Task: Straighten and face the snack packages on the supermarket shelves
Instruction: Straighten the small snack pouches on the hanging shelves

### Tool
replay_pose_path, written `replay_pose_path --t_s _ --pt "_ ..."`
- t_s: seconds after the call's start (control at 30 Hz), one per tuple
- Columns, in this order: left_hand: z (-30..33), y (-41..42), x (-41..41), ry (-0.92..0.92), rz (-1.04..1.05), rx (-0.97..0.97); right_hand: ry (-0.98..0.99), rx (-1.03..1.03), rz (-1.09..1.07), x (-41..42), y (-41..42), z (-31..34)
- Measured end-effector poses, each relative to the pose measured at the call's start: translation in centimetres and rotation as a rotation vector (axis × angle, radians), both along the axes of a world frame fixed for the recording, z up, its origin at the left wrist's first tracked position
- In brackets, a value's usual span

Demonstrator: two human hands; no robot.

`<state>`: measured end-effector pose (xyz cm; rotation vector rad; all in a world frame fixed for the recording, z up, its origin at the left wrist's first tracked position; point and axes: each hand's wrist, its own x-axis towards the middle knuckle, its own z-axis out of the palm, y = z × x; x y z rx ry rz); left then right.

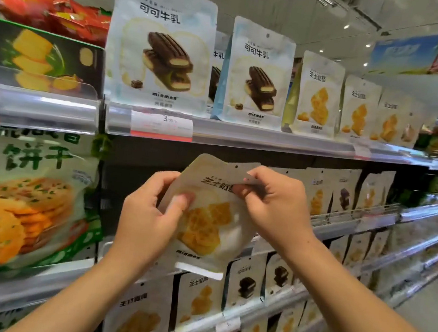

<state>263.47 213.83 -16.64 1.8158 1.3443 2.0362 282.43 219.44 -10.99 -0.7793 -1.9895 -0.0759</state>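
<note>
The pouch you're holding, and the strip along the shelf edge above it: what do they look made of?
The cheese-biscuit pouch looks like thin flexible plastic film with a matte, paper-like cream finish: its top corner bends where the right hand pinches it, and the left hand dents its side. The shelf-edge strip looks like clear glossy hard plastic, since it reflects light in streaks and a price label shows through it.

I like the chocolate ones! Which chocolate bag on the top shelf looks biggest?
The leftmost cocoa pouch, standing above the price tag; the cocoa pouch to its right looks smaller.
</note>
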Motion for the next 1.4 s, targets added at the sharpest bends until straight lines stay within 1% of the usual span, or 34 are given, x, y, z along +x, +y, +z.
replay_pose_path --t_s 0.03,0.13,0.23,0.43,0.5,0.73,0.83,0.9,1.07,1.2,1.23,1.3,1.37,1.4 --pt "-0.4 0.5 1.0 -0.011 -0.064 -0.046 0.001 0.001 -0.034 1.2 0.0 0.0" --pt "-2.7 2.1 4.4 0.021 -0.292 -0.284 -0.044 -0.074 -0.129 5.5 0.1 -1.0" --pt "-5.3 3.8 8.5 0.008 -0.418 -0.444 -0.082 -0.150 -0.238 10.7 0.1 -3.0" --pt "-8.7 7.3 19.2 0.127 -0.548 -0.555 -0.074 -0.303 -0.435 22.1 1.3 -7.0" --pt "-9.3 8.4 23.3 0.153 -0.590 -0.590 -0.053 -0.337 -0.455 26.5 1.8 -8.1" --pt "-10.2 13.2 38.6 0.253 -0.597 -0.630 0.051 -0.428 -0.511 42.2 4.8 -11.0" --pt "-10.3 15.6 43.4 0.270 -0.569 -0.654 0.050 -0.469 -0.489 47.2 6.8 -11.2" --pt "-10.4 17.0 45.5 0.265 -0.559 -0.683 0.012 -0.501 -0.470 49.5 8.4 -11.2" --pt "-11.1 21.2 47.7 0.247 -0.565 -0.685 -0.067 -0.576 -0.425 52.5 13.8 -12.0" --pt "-10.7 25.5 47.7 0.281 -0.576 -0.715 -0.055 -0.607 -0.425 52.8 19.2 -12.1" --pt "-10.1 27.0 47.5 0.255 -0.583 -0.697 -0.046 -0.594 -0.428 52.9 20.7 -11.9" --pt "-8.3 30.3 47.1 0.174 -0.533 -0.586 -0.060 -0.538 -0.453 53.2 23.7 -11.1" --pt "-5.9 34.2 46.6 0.134 -0.410 -0.469 -0.097 -0.491 -0.471 53.5 26.6 -9.9" --pt "-4.6 35.9 46.5 0.155 -0.333 -0.422 -0.117 -0.478 -0.469 53.7 27.8 -9.4"
